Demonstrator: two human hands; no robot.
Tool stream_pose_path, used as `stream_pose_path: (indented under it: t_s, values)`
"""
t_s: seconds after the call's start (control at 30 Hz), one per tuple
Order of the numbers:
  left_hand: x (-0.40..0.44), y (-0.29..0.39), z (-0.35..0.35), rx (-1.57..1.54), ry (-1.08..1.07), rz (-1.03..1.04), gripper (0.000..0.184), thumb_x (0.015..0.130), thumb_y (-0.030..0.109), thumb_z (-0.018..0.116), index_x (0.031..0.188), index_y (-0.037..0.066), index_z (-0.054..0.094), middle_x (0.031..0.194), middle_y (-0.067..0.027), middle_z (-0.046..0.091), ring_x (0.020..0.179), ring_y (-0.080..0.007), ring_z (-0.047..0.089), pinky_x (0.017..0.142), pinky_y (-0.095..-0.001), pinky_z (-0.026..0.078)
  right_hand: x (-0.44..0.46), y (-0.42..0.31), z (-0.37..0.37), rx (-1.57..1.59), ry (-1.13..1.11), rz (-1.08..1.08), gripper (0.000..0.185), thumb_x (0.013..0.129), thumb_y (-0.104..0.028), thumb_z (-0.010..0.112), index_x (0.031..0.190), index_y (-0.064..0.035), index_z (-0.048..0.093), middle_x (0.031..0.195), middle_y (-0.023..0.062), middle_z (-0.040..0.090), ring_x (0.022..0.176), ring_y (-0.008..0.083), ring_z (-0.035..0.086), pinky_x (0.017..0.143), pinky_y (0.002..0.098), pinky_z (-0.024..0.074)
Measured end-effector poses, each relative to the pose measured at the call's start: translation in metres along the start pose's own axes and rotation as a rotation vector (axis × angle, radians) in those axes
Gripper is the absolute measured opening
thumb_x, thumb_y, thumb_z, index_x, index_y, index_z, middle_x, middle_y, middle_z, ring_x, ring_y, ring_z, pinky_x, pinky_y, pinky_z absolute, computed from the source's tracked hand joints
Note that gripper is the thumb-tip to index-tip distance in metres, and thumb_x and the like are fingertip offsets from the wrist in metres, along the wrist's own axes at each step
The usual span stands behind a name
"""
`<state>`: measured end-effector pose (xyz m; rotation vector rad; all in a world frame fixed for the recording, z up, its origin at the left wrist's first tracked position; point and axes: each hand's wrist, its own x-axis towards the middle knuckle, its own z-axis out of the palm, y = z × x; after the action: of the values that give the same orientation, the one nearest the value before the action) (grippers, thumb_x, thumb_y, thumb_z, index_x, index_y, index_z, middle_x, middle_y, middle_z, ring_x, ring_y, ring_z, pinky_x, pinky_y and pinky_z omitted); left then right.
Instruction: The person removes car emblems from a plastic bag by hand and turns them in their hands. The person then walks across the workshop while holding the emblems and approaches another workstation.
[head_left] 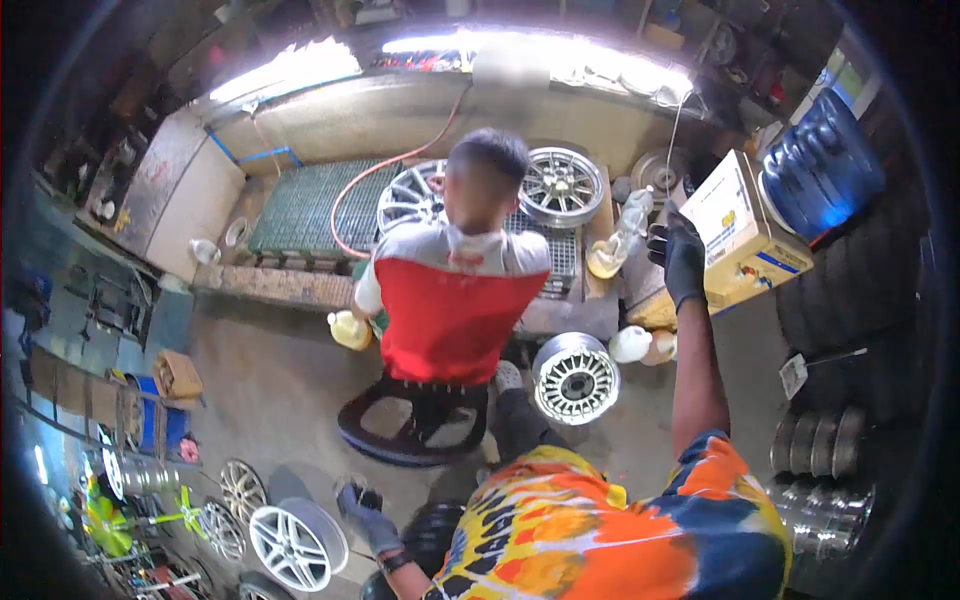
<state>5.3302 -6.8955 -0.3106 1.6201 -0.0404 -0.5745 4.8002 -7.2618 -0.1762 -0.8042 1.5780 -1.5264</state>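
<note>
My right hand (681, 262), in a dark glove, is raised beside the cream water dispenser (738, 215). Its fingers are apart and no held object shows; contact with the dispenser cannot be made out. Low on the left, my left hand (366, 515), also gloved, has its fingers loosely apart with nothing visible in them. The nearest thing to it is a white spoked wheel rim (290, 548). A silver multi-spoke rim (577, 385) lies on the floor between my arms. Clear bottles, one with yellowish liquid (606, 260), stand left of my right hand.
A person in a red and grey shirt (455, 315) is at a workbench (290, 285) with a green grating (315, 210) and a rim (561, 186). A red hose (340, 205) crosses it. Jugs (349, 330) stand below. Tyres (840, 310) and stacked rims (818, 443) line the right.
</note>
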Motion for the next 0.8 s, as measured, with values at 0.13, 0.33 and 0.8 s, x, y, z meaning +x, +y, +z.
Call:
stream_pose_path:
  t_s: [0.13,0.33,0.8]
  values:
    - [0.038,-0.006,0.002,0.102,0.164,-0.097,0.016,0.100,0.031,0.055,0.099,0.015,0.059,0.082,0.0033,0.051,0.071,-0.0105,0.050,0.062,-0.0270,0.043,0.112,0.023,0.041,-0.060,-0.048,-0.033,0.022,0.100,-0.030,0.060,0.114,-0.0159,0.071,0.079,-0.0032,0.065,0.055,0.0080,0.058,0.049,0.0241,0.0461]
    - [0.115,-0.029,-0.017,0.253,0.422,-0.269,0.025,0.104,0.034,0.045,0.103,0.016,0.063,0.093,-0.0036,0.064,0.079,-0.0149,0.061,0.069,-0.0307,0.050,0.281,0.083,0.063,-0.127,0.094,-0.111,0.025,0.097,-0.016,0.055,0.117,-0.0125,0.069,0.084,0.0024,0.070,0.053,0.0114,0.059,0.049,0.0275,0.0495]
    - [0.128,-0.026,0.123,0.413,0.382,-0.256,0.022,0.101,0.034,0.049,0.103,0.016,0.060,0.091,-0.0020,0.061,0.077,-0.0154,0.057,0.068,-0.0312,0.047,0.451,0.071,0.080,-0.463,0.163,-0.081,0.028,0.091,-0.020,0.056,0.104,-0.0042,0.075,0.093,0.0098,0.075,0.077,0.0205,0.070,0.077,0.0345,0.0536]
